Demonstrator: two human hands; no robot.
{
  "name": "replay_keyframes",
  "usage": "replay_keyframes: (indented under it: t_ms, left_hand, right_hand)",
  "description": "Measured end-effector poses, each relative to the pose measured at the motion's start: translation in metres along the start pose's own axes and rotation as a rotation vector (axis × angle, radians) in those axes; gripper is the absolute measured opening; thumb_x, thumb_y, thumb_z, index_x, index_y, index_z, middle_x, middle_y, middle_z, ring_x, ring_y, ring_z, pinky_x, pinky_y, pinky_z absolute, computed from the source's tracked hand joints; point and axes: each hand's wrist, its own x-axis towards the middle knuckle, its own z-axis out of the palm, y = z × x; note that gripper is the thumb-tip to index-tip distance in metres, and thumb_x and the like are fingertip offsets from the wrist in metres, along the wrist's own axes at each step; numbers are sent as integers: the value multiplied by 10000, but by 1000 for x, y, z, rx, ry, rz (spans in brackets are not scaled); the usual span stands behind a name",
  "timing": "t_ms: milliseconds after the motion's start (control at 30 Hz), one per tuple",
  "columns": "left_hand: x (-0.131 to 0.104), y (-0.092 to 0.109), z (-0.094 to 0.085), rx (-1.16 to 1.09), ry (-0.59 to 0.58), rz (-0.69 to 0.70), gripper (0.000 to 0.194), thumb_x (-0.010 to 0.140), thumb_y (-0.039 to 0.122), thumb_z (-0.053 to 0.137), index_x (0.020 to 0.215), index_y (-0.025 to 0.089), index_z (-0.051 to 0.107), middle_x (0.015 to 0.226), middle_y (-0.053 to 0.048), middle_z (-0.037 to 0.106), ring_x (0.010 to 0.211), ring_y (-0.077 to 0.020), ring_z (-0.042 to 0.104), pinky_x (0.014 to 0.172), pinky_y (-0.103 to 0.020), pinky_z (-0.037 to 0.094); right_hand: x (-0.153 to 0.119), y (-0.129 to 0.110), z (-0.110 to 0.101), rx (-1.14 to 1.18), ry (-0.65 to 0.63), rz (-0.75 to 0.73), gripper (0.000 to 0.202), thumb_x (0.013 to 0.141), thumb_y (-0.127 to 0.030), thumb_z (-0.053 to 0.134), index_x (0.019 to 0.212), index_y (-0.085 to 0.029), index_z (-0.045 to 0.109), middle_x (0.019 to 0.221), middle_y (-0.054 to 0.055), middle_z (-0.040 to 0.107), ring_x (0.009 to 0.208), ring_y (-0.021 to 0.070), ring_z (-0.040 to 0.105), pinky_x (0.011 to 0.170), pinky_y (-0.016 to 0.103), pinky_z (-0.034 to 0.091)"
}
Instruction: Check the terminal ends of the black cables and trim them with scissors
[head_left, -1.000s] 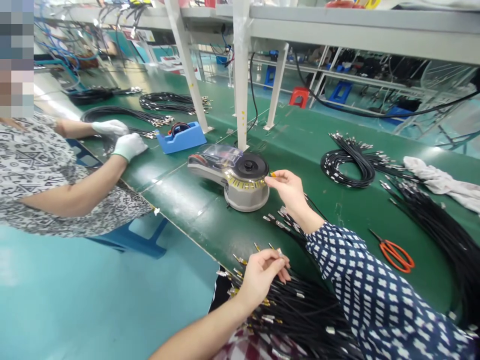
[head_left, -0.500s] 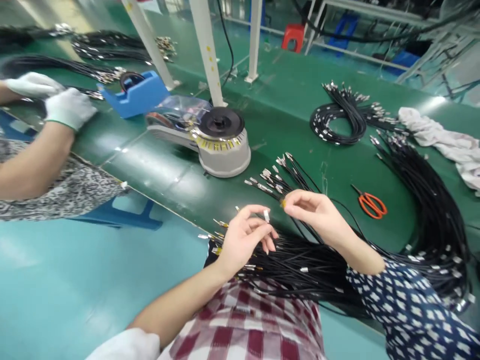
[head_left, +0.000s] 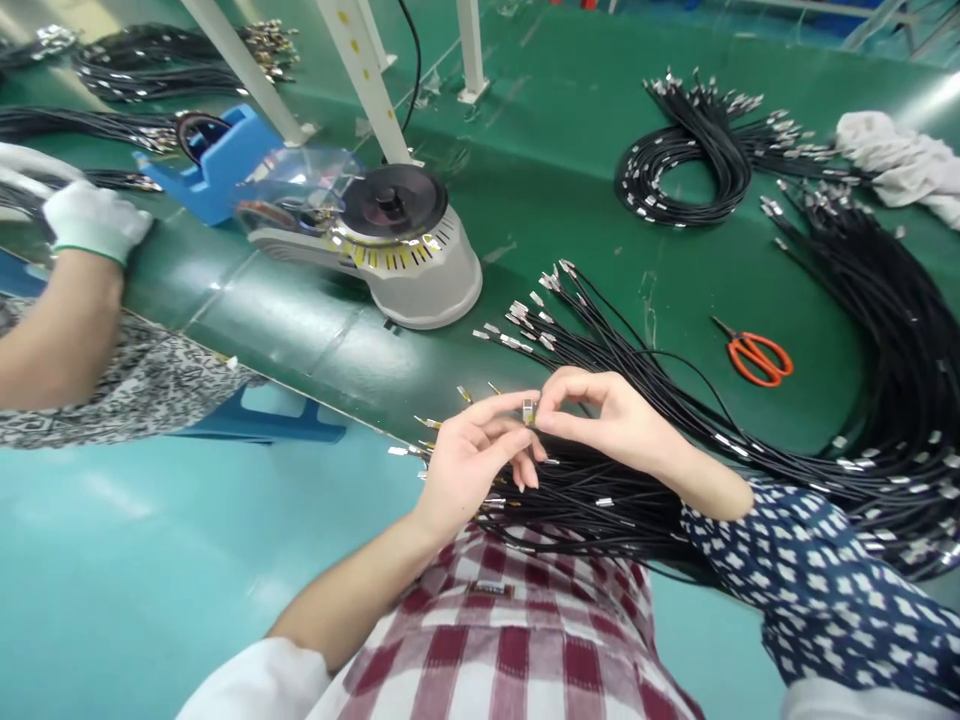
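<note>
At far left a co-worker's gloved hand point(head_left: 94, 220) rests on the counter point(head_left: 570, 150), with the tape dispenser point(head_left: 382, 245) further right. My left hand point(head_left: 472, 455) pinches the cable terminal point(head_left: 529, 408) upright, long axis vertical, above the cable bundle point(head_left: 600, 490); my right hand point(head_left: 611, 420) has closed in since half a second ago, its fingers pinching it too. Scissors point(head_left: 754, 355) lie further right.

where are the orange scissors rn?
Head view, right side: orange scissors lie on the green table, between the fanned cable ends and the big cable bundle.
</note>
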Motion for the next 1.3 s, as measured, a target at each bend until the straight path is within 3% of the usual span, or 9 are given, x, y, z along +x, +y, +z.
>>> replay_keyframes:
  t_ms: [1033,1300]
  left_hand:
    - [-3,2,-2,15,-22,-11,320,882,203,670,1201,197,672,707,-13,720,499,-110,652,493,-210,521]
    - [1,-2,3,-26,74,31,222,876,258,679,1077,171,711,651,-7,693,436,-115,623,415,-206,478]
  right_hand:
    - [0,-1,8,-92,84,-17,142,816,-268,705,711,-177,676,816,17,653,802,153,615,811,314,472]
    - [-3,6,14,-125,164,-48,163,840,-278,687,710,-184,656,816,12,643,792,148,606,786,309,480]
